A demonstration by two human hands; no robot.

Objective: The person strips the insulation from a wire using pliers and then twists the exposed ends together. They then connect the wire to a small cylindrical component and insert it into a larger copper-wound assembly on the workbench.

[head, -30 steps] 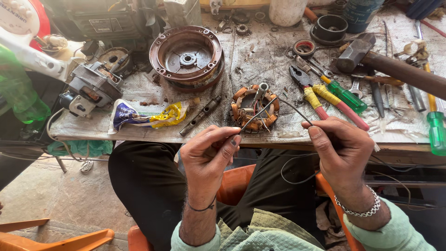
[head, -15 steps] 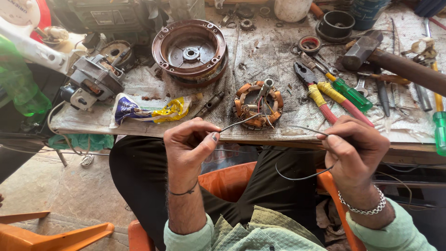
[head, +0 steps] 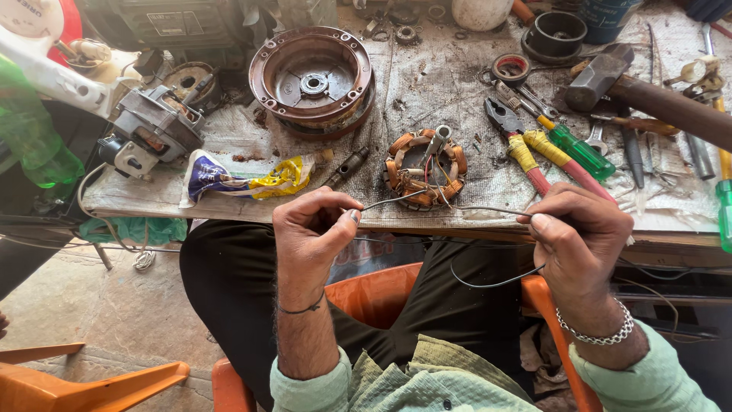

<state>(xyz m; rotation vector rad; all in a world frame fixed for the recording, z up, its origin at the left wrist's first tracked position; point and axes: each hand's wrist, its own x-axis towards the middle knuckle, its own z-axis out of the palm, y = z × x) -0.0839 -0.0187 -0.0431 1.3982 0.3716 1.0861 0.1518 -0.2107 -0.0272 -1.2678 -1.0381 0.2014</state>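
Wire leads [head: 396,200] from the copper-wound stator [head: 425,164] run off the front edge of the surface [head: 229,206] to both hands, held just in front of the stator and over the person's lap. Left hand [head: 311,233] is curled w/ thumb and fingertips pinched on the end of one lead; right hand [head: 583,236] is closed, pinching the other lead, w/ a loose dark loop of wire [head: 496,281] hanging below it. Vs 1 s ago the hands have drawn apart and dropped a bit lower, away from the stator, so the leads now look pulled straighter and taut rather than bunched near the coil — my read is the wires are being separated or stretched out, not yet joined or trimmed. Stator itself hasn't moved. Just right of the stator lie pliers w/ yellow-and-red grips [head: 526,149], then a green-handled screwdriver [head: 576,149] and a hammer [head: 610,76] further right and back. Behind the stator, to its left, sits a round brown rotor housing [head: 313,76]; a crumpled blue-and-yellow wrapper [head: 244,177] lies left of the stator near the front edge, and a grey motor part [head: 149,130] sits further left still.
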